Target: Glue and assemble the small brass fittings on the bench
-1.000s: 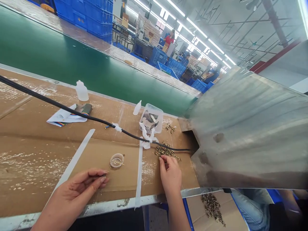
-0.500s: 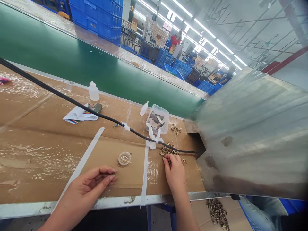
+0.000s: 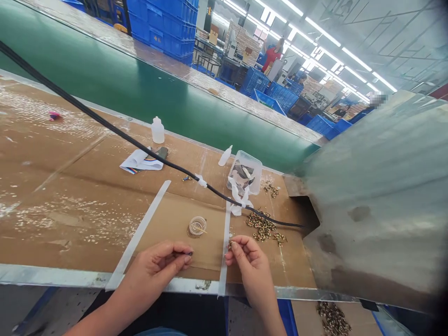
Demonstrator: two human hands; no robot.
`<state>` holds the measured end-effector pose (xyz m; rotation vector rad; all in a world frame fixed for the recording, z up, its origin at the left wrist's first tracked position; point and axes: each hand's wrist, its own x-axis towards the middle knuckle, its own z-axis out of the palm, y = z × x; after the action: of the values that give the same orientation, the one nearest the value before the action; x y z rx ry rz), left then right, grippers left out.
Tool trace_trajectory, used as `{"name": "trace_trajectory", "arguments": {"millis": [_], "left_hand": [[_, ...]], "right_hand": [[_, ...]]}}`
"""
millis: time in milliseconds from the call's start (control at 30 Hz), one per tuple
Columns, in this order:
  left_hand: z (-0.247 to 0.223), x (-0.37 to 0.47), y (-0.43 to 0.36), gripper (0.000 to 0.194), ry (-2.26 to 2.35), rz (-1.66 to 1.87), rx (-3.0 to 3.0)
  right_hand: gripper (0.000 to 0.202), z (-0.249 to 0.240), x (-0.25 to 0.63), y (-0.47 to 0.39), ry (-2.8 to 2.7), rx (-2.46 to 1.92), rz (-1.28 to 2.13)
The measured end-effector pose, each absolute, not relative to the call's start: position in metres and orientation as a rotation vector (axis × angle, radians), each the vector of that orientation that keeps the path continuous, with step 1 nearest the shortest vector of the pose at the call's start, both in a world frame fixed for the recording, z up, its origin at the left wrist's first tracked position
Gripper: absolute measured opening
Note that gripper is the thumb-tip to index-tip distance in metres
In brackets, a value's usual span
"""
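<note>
In the head view, the left hand (image 3: 154,268) is brought in from the lower left, its forearm slanted across the table's front edge (image 3: 185,283). Its thumb and forefinger are pressed together on a small dark piece (image 3: 191,254), held at the tips and pointed towards the right hand (image 3: 254,268); the other fingers are curled in behind. The right hand is raised from the lower right, bent inward, with thumb and forefinger closed on a small brass-coloured part (image 3: 231,244). Both pieces are too small for their shape to be told. The two pairs of fingertips are set near each other but apart, with a gap of brown cardboard (image 3: 206,254) between them.

Just beyond this gap, a round clear cup (image 3: 191,228) is placed with a thin stick in it. The right fingertips are held over the right-hand tape strip (image 3: 224,268); the left wrist is near the left-hand tape strip (image 3: 147,228). Beyond the right hand, a pile of brass-coloured parts (image 3: 261,226) is crossed by a black cable (image 3: 182,169). Room to the right is bounded by a metal panel (image 3: 378,200), and the far side by a green belt (image 3: 175,100).
</note>
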<state>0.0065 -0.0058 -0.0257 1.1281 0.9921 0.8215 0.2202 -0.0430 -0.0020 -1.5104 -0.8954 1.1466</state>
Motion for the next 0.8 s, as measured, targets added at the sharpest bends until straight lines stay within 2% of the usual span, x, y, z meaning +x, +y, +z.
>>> {"name": "trace_trajectory", "arguments": {"millis": [267, 800], "left_hand": [[-0.029, 0.002, -0.009, 0.013, 0.961, 0.782, 1.100], [-0.014, 0.005, -0.009, 0.013, 0.864, 0.793, 1.181]], "right_hand": [[0.034, -0.001, 0.186, -0.047, -0.758, -1.357, 1.447], [0.022, 0.005, 0.169, -0.047, -0.843, -1.343, 1.465]]}}
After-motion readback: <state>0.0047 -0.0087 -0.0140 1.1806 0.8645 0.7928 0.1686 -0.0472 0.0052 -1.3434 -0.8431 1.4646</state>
